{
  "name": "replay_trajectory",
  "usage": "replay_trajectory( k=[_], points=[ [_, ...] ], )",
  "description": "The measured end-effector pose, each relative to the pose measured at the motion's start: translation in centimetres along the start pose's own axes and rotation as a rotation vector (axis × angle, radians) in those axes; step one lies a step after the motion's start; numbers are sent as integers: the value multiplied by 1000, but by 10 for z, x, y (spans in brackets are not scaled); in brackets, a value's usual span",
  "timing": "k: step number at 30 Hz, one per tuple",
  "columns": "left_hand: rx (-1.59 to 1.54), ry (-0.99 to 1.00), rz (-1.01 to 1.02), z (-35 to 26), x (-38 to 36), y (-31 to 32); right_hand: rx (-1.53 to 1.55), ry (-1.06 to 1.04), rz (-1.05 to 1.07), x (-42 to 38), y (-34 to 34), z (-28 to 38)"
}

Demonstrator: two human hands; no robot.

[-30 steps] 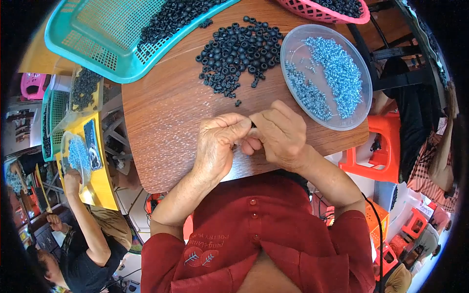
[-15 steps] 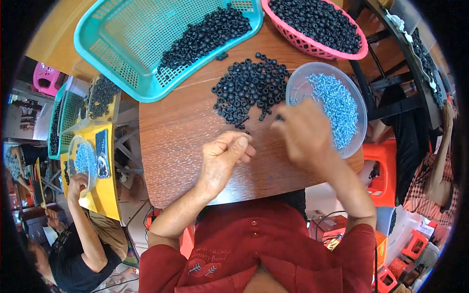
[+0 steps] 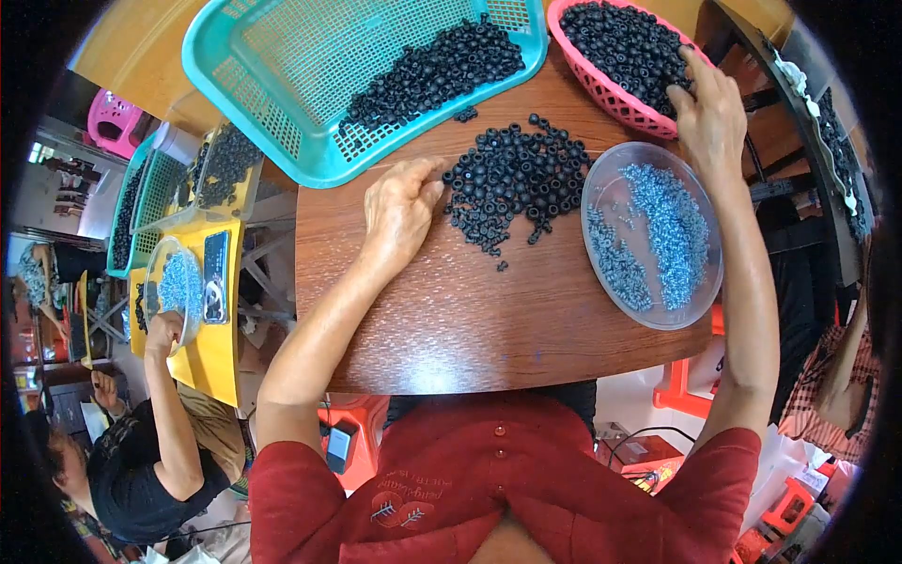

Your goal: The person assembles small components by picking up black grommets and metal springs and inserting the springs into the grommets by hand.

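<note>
My left hand [image 3: 402, 207] rests on the wooden table at the left edge of a loose pile of black beads [image 3: 517, 174]. Its fingers are curled, and anything inside them is hidden. My right hand [image 3: 711, 115] reaches over the near right rim of a pink basket [image 3: 611, 99]. Its thumb and forefinger are spread apart beside the black beads heaped there, with nothing visible between them. Below that forearm stands a clear round tub [image 3: 601, 301] with small shiny blue beads [image 3: 672, 226] in two bands. More black beads lie in a teal perforated basket [image 3: 272, 103].
The brown table [image 3: 413, 338] ends in front of my red shirt. At left, a co-worker's hand [image 3: 164, 331] is at another tub of blue beads, beside a phone [image 3: 215, 277] on a yellow table [image 3: 211, 362]. Red stools [image 3: 681, 390] stand below.
My right hand has moved from beside the blue-bead tub up to the pink basket. My left hand has shifted up and left to the pile's edge. The view has shifted slightly.
</note>
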State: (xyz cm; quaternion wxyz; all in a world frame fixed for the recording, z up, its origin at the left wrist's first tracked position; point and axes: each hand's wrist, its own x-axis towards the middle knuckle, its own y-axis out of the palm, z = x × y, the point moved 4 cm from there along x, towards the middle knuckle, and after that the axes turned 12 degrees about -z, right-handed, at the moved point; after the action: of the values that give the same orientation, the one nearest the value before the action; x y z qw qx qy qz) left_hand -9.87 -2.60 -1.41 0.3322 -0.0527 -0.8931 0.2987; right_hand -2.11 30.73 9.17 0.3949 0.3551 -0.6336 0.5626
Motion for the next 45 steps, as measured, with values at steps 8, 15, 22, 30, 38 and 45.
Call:
replay_trajectory(
  k=[8,15,22,30,38,45],
  points=[
    [228,-28,146,20,14,29,222,50,160,-54,-62,41],
    [97,-173,191,17,15,27,308,177,347,-103,-60,33],
    [-19,-291,106,27,2,18,274,149,494,-111,-35,40],
    [-587,-647,102,-20,-29,-4,260,-63,593,-106,-3,49],
    [-932,-852,208,-68,-63,1,311,-95,521,-101,-13,55],
    [-1223,-986,323,-86,-80,11,727,375,556,-84,-71,94]
  ],
)
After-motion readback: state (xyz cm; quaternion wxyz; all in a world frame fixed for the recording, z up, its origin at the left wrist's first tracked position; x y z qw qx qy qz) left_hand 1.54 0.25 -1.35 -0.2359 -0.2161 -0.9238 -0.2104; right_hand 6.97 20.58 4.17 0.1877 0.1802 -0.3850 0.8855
